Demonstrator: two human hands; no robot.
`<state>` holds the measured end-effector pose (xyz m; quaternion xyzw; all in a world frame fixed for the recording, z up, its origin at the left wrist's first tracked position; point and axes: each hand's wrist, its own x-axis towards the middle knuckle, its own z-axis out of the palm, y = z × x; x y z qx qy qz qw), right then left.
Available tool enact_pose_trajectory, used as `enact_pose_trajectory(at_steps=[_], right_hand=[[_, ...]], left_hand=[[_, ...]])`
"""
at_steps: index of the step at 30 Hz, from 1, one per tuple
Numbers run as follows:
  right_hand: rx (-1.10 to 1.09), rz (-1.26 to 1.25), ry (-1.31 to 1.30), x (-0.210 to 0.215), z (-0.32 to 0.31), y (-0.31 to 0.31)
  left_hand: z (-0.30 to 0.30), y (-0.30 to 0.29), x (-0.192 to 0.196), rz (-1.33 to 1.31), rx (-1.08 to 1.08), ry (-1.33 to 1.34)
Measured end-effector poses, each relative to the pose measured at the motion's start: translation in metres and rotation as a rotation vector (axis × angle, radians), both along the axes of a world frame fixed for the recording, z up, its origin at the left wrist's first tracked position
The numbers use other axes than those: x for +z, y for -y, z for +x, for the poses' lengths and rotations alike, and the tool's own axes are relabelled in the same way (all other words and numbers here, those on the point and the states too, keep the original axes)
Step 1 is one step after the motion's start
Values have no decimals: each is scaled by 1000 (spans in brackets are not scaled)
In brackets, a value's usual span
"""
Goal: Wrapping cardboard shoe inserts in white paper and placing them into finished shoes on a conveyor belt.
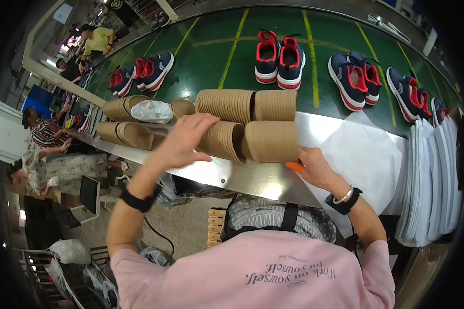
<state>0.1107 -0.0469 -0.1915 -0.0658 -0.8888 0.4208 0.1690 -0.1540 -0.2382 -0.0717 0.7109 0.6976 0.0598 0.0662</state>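
Nested stacks of curved brown paperboard shoe inserts (224, 103) lie in two rows on a metal ledge. My left hand (183, 140) rests over the left part of the near row, fingers spread and thumb apart, holding nothing. At the right end of the near stack (270, 141), my right hand (317, 167) touches the inserts. Its fingers are apart, with an orange cover on one digit; some fingertips are hidden behind the stack. Left of my left hand are more inserts (134, 135) and a wad of crumpled white tissue (151, 110).
Pairs of navy and red sneakers (278, 62) stand on a green conveyor belt (206, 62) beyond the ledge. White paper sheets (358, 154) lie to the right, beside a hanging pile of paper (430, 180). Several people work at the left; a black chair (90, 193) stands near them.
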Motion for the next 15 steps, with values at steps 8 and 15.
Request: enact_pose_trajectory(at_steps=[8, 15], right_hand=[[-105, -10, -87, -13, -11, 11], [-73, 132, -153, -19, -10, -3]], left_hand=[[49, -33, -33, 405, 45, 177], [90, -86, -71, 570, 22, 84]])
